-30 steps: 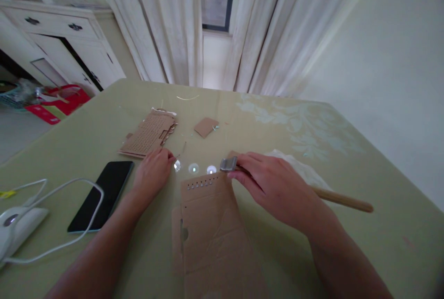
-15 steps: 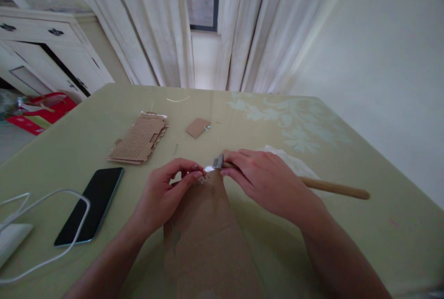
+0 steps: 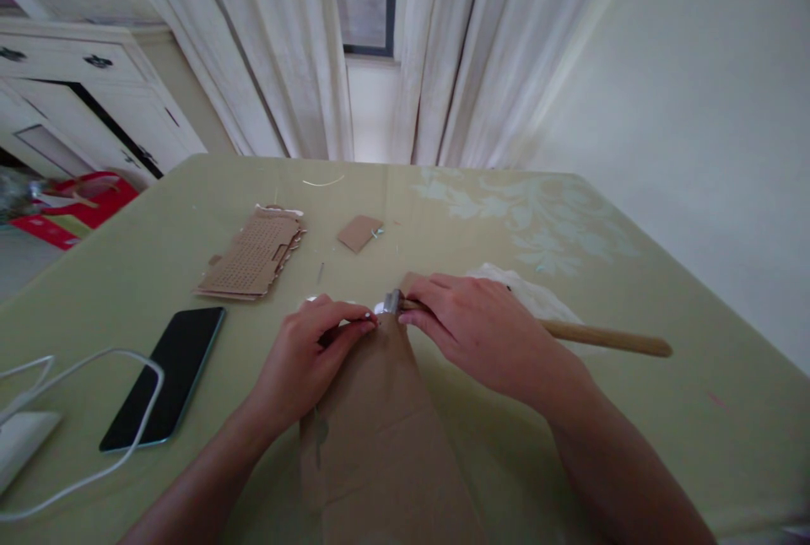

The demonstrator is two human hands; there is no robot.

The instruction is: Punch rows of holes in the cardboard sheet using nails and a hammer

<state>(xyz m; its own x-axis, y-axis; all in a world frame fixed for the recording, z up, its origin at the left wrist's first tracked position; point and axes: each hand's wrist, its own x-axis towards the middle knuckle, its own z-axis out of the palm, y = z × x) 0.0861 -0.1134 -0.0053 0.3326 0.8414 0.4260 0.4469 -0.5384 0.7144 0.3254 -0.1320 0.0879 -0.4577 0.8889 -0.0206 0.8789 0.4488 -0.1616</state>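
Observation:
My right hand (image 3: 481,326) is wrapped around the wooden handle (image 3: 607,337) of a hammer, close up to its metal head (image 3: 392,302). That head rests at the far end of a long piece of brown cardboard (image 3: 386,444), which reaches toward me. My left hand (image 3: 322,342) is closed in a pinch at the same end, just left of the hammer head. Between its thumb and forefinger is what looks like a small nail (image 3: 368,315), mostly hidden. Something white and shiny shows behind the fingertips.
A stack of perforated cardboard (image 3: 253,254), a small cardboard square (image 3: 360,233) and a thin nail-like piece (image 3: 321,272) lie beyond my hands. At left are a phone (image 3: 164,376) and a white cable (image 3: 160,385). White tissue (image 3: 531,292) lies behind the hammer handle.
My left hand has shifted slightly right, its fingers closer to the hammer head and covering the small holes in the cardboard. The hammer has moved slightly left and down.

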